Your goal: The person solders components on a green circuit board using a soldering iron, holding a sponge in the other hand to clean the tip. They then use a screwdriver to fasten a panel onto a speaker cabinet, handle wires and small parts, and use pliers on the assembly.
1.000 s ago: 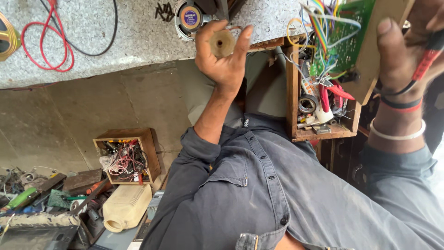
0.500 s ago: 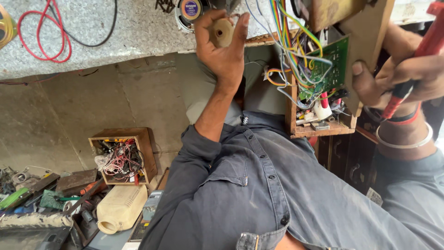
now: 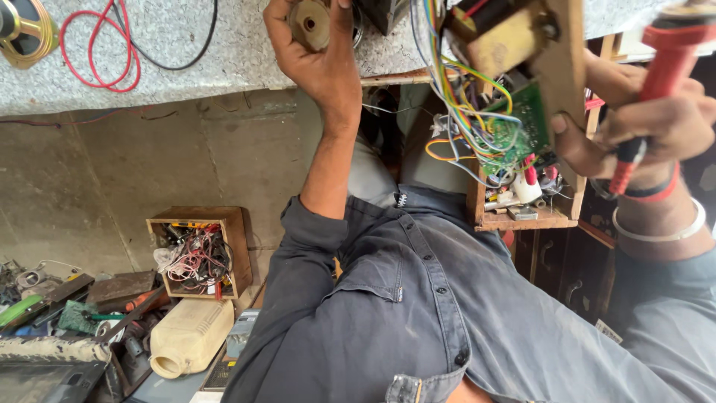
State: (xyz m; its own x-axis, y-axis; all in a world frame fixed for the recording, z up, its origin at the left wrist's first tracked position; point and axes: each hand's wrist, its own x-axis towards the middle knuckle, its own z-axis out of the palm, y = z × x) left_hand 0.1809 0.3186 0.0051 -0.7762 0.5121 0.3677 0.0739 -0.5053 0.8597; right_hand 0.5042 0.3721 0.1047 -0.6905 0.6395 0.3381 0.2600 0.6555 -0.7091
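Head view: my left hand (image 3: 317,63) is clamped on one round metal disc (image 3: 310,22), held up against the counter (image 3: 186,67). It looks stiff and fairly heavy, so the rim is where I'd grip. My right hand (image 3: 656,130) grips one red-handled tool (image 3: 656,82) and steadies one wooden box (image 3: 556,112) of loose wires and a green board (image 3: 522,130); I'd judge those fragile.
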